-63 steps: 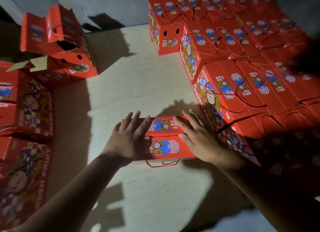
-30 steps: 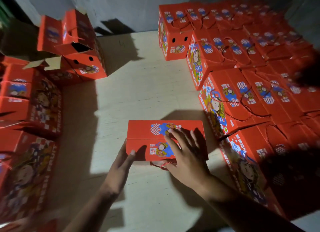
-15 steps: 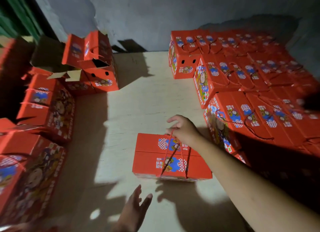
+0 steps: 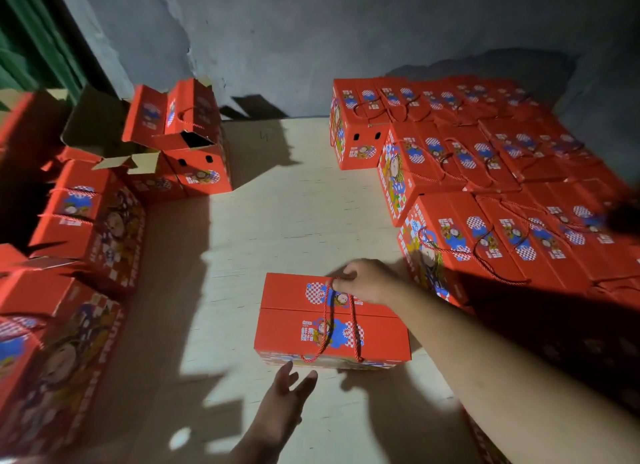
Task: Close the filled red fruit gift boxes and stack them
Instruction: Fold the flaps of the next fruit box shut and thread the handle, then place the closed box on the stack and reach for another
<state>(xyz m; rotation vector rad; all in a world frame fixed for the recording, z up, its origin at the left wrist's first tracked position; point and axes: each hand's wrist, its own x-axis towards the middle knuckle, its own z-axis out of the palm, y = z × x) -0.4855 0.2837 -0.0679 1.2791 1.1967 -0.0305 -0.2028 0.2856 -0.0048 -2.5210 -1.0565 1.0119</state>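
The closed box (image 4: 332, 321) is lying with its long side running left–right, just left of the stacked boxes (image 4: 491, 172). The right hand (image 4: 369, 283) is pinching its rope handle (image 4: 337, 321) at the far edge — the nearer hand for lifting rightward. The left hand (image 4: 282, 408) is hanging slack beside the near edge.

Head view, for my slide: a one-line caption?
Right hand pinches the rope handle on a closed red box; left hand open nearby.
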